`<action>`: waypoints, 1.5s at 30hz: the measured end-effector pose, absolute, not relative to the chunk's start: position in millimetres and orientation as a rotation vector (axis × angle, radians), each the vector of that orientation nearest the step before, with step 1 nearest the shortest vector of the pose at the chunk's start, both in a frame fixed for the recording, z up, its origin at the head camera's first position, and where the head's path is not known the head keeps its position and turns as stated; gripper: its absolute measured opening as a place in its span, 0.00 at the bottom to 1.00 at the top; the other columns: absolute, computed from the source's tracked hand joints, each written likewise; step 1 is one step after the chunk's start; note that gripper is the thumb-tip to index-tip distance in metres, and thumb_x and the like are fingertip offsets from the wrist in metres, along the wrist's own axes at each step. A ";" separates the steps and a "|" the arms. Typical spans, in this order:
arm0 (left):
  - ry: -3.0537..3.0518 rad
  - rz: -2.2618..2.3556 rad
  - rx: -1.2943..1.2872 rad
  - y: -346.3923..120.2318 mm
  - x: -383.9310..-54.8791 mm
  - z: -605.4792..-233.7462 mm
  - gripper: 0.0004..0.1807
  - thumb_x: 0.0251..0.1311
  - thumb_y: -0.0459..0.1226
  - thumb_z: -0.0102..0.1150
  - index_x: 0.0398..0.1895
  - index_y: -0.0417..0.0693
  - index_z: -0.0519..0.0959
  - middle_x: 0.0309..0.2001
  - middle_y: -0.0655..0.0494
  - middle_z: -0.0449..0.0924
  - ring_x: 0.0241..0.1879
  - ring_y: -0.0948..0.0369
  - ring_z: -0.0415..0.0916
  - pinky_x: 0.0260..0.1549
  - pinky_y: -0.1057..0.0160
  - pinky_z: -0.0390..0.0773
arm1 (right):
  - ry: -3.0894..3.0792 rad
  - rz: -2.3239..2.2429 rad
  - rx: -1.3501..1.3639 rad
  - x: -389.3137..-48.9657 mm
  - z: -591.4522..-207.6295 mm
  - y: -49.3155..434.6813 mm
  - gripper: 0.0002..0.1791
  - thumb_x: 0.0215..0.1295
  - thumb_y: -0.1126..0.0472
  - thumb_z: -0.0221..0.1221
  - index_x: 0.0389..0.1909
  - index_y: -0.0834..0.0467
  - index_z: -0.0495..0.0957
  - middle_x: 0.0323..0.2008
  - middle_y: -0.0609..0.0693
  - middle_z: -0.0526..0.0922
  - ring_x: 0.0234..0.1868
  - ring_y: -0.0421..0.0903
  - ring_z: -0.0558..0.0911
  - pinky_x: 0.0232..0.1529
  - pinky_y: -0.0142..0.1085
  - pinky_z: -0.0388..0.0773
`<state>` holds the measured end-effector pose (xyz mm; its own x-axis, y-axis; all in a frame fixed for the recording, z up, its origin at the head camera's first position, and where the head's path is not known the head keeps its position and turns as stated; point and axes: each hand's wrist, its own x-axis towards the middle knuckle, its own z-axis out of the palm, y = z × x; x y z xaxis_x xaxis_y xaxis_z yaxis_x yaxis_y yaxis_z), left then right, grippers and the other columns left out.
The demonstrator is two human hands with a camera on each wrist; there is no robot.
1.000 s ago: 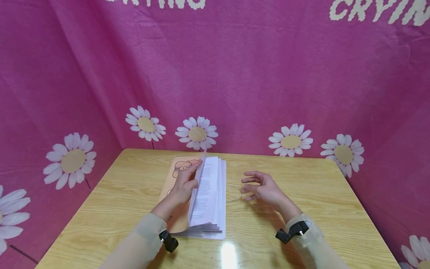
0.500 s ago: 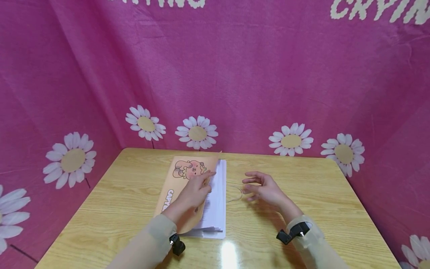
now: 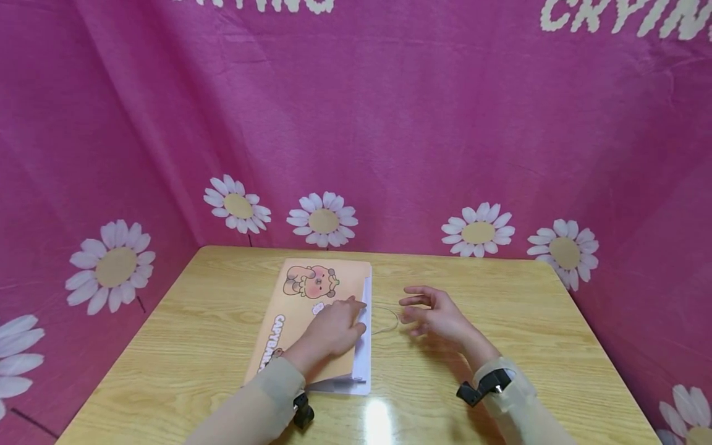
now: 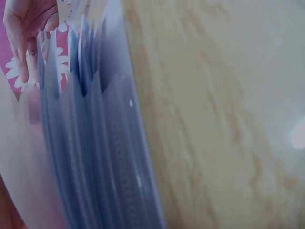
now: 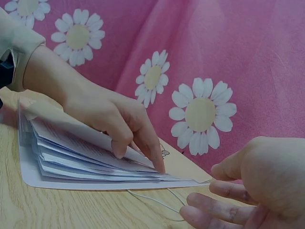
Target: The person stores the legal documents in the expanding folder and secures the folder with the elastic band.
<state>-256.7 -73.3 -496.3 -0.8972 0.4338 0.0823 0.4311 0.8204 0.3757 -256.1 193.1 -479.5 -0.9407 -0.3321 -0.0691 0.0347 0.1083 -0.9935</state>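
A tan document folder (image 3: 303,313) with a cartoon capybara cover lies on the table, its cover nearly down. My left hand (image 3: 332,330) rests on the cover near its right edge, fingers fairly straight and pressing down. Several pocket sheets and printed papers (image 5: 86,148) show fanned at the open side. A thin elastic loop (image 3: 394,318) sticks out from the folder's right side. Beside the loop hovers my right hand (image 3: 436,314), its fingers loosely bent with nothing in them. In the left wrist view, the translucent dividers (image 4: 90,133) stand slightly apart.
The folder lies on a wood-grain table (image 3: 500,309). Behind and at both sides hangs a magenta cloth (image 3: 356,123) with white daisies and lettering. A light reflection shines near the table's front.
My left hand has moved right and toward me, bringing the cover down over the papers, from half raised to nearly flat. My right hand has stayed in place.
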 end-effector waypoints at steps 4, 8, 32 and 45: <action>2.994 0.497 0.715 -70.7 -255.9 -499.9 0.29 0.70 0.48 0.53 0.71 0.47 0.78 0.70 0.41 0.75 0.70 0.41 0.71 0.66 0.43 0.69 | 2.113 -1.905 -0.300 -256.9 -481.6 191.9 0.30 0.76 0.70 0.57 0.75 0.72 0.62 0.64 0.75 0.73 0.48 0.58 0.87 0.39 0.50 0.87; 3.003 0.398 0.718 -69.1 -256.1 -504.6 0.31 0.69 0.50 0.54 0.72 0.49 0.77 0.72 0.40 0.72 0.69 0.37 0.71 0.64 0.40 0.71 | 2.103 -1.902 -0.302 -257.0 -484.2 190.5 0.31 0.76 0.70 0.57 0.75 0.73 0.61 0.64 0.75 0.74 0.48 0.58 0.87 0.39 0.50 0.87; 2.967 0.255 0.704 -73.3 -248.8 -507.5 0.39 0.71 0.58 0.47 0.83 0.55 0.64 0.81 0.45 0.57 0.78 0.40 0.56 0.67 0.30 0.61 | 2.129 -1.860 -0.315 -258.6 -489.0 184.3 0.29 0.77 0.69 0.56 0.75 0.72 0.63 0.62 0.73 0.77 0.48 0.63 0.87 0.37 0.48 0.87; 2.923 0.671 0.659 -126.7 -255.9 -479.0 0.45 0.70 0.66 0.53 0.84 0.57 0.61 0.84 0.46 0.50 0.81 0.45 0.48 0.67 0.29 0.61 | 2.124 -1.856 -0.309 -259.6 -488.1 180.4 0.30 0.76 0.70 0.57 0.74 0.73 0.62 0.62 0.74 0.76 0.49 0.63 0.87 0.38 0.50 0.87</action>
